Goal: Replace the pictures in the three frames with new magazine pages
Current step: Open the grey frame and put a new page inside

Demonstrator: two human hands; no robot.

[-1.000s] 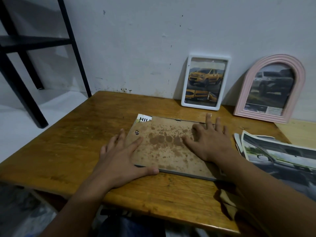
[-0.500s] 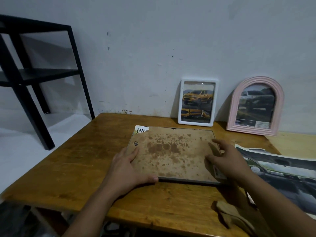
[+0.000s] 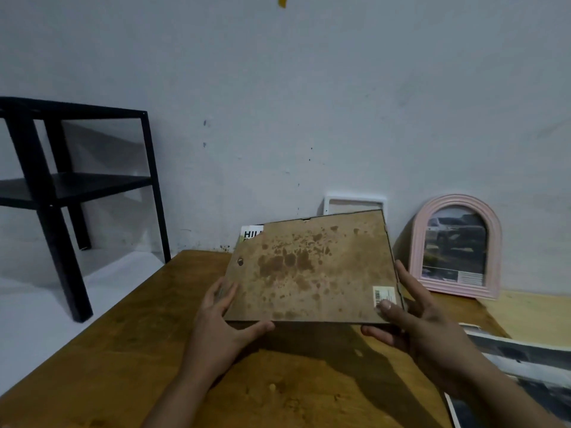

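Note:
A rectangular picture frame is lifted off the wooden table, tilted up with its stained brown backing board towards me. A white magazine page corner pokes out at its upper left. My left hand grips the frame's lower left corner. My right hand grips its lower right corner, thumb on the barcode sticker. Behind it, a white frame leans on the wall, mostly hidden. To the right a pink arched frame holding a car picture leans there too.
Magazine pages with a car photo lie on the table at the right edge. A pale wooden board sits beyond them. A black metal shelf unit stands on the white floor to the left. The wall is close behind the table.
Both hands slid to the frame's lower corners and lifted it from lying flat on the table to tilted upright. My view rose, and the frame now covers most of the white frame.

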